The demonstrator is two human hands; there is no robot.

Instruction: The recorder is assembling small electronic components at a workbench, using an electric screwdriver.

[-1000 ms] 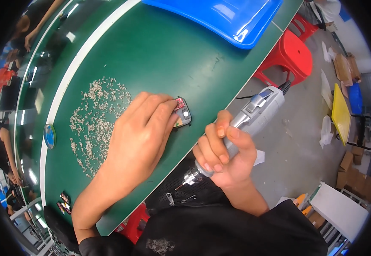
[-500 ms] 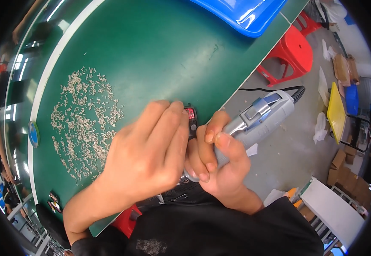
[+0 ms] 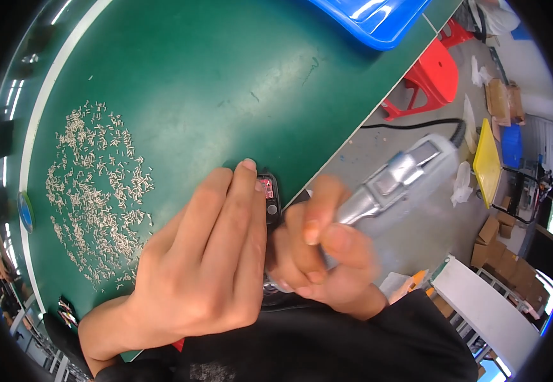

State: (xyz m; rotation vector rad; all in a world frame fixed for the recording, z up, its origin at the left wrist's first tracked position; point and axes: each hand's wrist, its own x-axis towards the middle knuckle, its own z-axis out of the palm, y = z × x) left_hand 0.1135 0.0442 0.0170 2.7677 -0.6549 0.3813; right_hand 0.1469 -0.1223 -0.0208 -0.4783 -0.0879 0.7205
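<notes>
My right hand, smeared by motion, is closed round a grey electric screwdriver. The tool slants from upper right to lower left. Its lower end is hidden behind my hands. My left hand is bent over a small black device, fingers pressed together and fingertips at its far left edge. A red circuit board shows inside the device. The left thumb and most of the device are covered, so how firmly it is gripped is hard to see. Left of my hands, many small metal pins lie scattered.
On the green table, a blue tray stands at the far right. A round blue-rimmed object lies by the left edge. Beyond the right edge are a red stool and the screwdriver's black cable. A white bench stands lower right.
The whole view has shifted, so the table and pins sit further left. The screwdriver and my right hand are more blurred now. Both hands keep nearly the same hold.
</notes>
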